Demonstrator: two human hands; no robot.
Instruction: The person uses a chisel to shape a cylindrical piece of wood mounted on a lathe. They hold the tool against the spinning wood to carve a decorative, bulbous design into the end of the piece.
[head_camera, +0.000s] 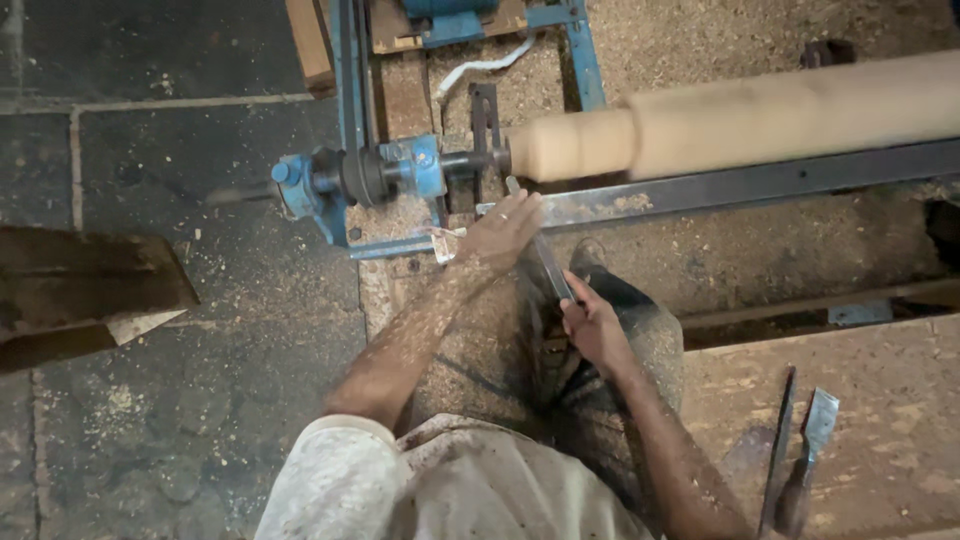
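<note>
The left hand (505, 228) reaches forward with the forearm stretched toward twelve o'clock, palm down, fingers pressed over the chisel (545, 258) where it crosses the metal tool rest (700, 192). The right hand (590, 325) sits behind it at five o'clock, its grip wrapped shut around the chisel's rear end, wrist bent close to the lap. The chisel's tip points at the narrowed left end of the pale wooden workpiece (760, 118), which lies across the lathe from the centre toward three o'clock and looks blurred. At nine o'clock of that end stands the blue tailstock (365, 178). Sawdust covers the floor (200, 400) and both forearms. Two spare chisels (800, 455) lie on a wooden board at four o'clock, well apart from the hands. A dark wooden block (80, 290) rests at nine o'clock.
</note>
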